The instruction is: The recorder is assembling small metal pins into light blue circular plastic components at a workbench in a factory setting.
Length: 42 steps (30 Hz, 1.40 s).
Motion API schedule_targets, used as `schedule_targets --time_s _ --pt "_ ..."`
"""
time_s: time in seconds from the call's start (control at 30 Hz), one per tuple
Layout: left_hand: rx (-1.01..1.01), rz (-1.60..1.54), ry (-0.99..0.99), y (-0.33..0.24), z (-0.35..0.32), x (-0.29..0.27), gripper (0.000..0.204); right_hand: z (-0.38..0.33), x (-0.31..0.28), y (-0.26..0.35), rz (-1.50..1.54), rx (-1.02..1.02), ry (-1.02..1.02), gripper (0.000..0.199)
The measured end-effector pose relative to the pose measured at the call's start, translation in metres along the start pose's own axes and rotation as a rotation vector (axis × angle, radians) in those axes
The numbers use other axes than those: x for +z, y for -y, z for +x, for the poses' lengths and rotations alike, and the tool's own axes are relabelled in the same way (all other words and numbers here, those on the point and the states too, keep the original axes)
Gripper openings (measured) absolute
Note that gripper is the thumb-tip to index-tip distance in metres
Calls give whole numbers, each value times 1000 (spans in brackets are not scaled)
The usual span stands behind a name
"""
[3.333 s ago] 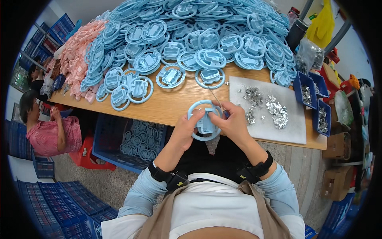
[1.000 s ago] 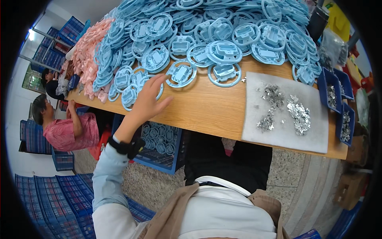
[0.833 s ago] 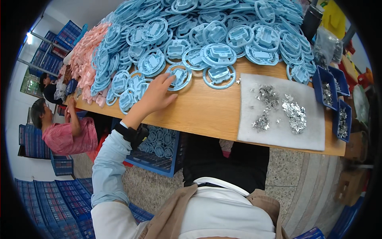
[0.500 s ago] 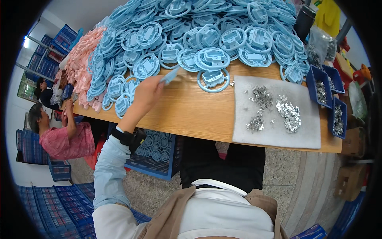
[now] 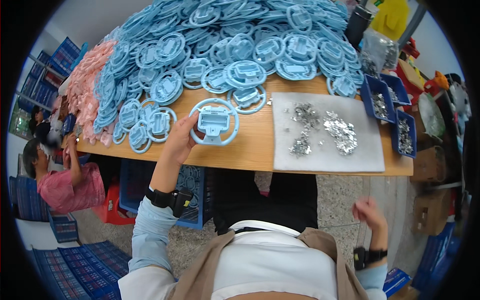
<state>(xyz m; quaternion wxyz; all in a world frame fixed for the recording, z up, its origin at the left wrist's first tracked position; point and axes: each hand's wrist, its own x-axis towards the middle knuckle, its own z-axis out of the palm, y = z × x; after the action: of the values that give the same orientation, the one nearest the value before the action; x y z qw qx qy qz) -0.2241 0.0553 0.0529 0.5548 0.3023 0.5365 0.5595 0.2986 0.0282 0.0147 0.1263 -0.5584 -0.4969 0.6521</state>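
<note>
Between the thumb and fingers of my left hand (image 5: 181, 137) is a light blue plastic steering-wheel-shaped part (image 5: 216, 142). It is held by its left rim, raised over the front of the wooden table (image 5: 250, 152), its recessed middle toward me. My right hand (image 5: 369, 212) hovers off the table's front edge at the lower right, fingers curled in; whether it holds anything is hidden. Past the held part lies a similar blue part (image 5: 248, 98). To the right, a white foam mat (image 5: 325, 162) bears heaps of small shiny metal pieces (image 5: 341, 134).
A tall pile of blue parts (image 5: 225, 25) fills the table's back, with pink parts (image 5: 90, 75) at its left. Small blue bins (image 5: 377, 102) of metal pieces line the mat's right side. Below the table stands a blue crate (image 5: 200, 200). Another person (image 5: 70, 182) sits at the left.
My left hand has drawn a blue part nearer and turned its broad side toward me. My right hand has come into view at the lower right. The whole view has shifted slightly.
</note>
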Motion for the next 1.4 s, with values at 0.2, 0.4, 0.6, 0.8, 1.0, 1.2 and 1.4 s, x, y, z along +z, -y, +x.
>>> schedule_targets --time_s 0.2,0.4,0.6,0.8,1.0,1.2,1.4 --pt "-72 8 93 30 -4 22 25 80 97 119 -178 -647 -142 24" --pt "-61 -45 138 45 -20 65 26 101 160 148 217 -425 293 32" --pt "-95 -51 224 45 -38 48 28 110 129 164 137 -546 313 23" --pt "-372 654 182 77 -102 -51 58 110 108 166 281 -543 102 23" --pt "-988 934 117 232 -308 -143 59 103 95 163 378 -542 21 20" --pt "-1063 797 4 246 -332 -135 55 121 92 164 407 -584 -14 20" --pt "-995 827 18 228 -306 -131 51 122 92 160 432 -578 -5 18"
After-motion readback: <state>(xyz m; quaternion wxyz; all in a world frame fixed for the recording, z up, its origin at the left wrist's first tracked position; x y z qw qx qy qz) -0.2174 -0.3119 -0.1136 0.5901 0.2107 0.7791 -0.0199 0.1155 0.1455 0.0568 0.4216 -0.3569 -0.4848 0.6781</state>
